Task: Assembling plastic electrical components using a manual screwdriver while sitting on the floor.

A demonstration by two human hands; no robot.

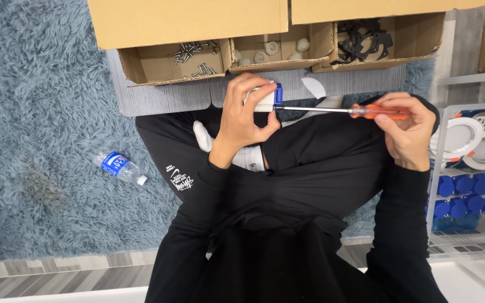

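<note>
Screwdriver tip meets a small white-and-blue part, held over the lap.

The left hand [246,115] is closed around the white-and-blue part [269,98], steadying it, while the right hand [406,130] grips the orange screwdriver [343,110], its shaft level so the tip seemingly seats in the blue end. Beyond the left hand, 3 cardboard trays [172,63] keep screws within reach.

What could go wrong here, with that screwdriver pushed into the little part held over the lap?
The screwdriver in the right hand points straight at the left hand, which grips the small white and blue part; a slip could jab the fingers. The part is held in the air over the lap, so a loosened screw might drop into the shaggy rug and be hard to find.
</note>
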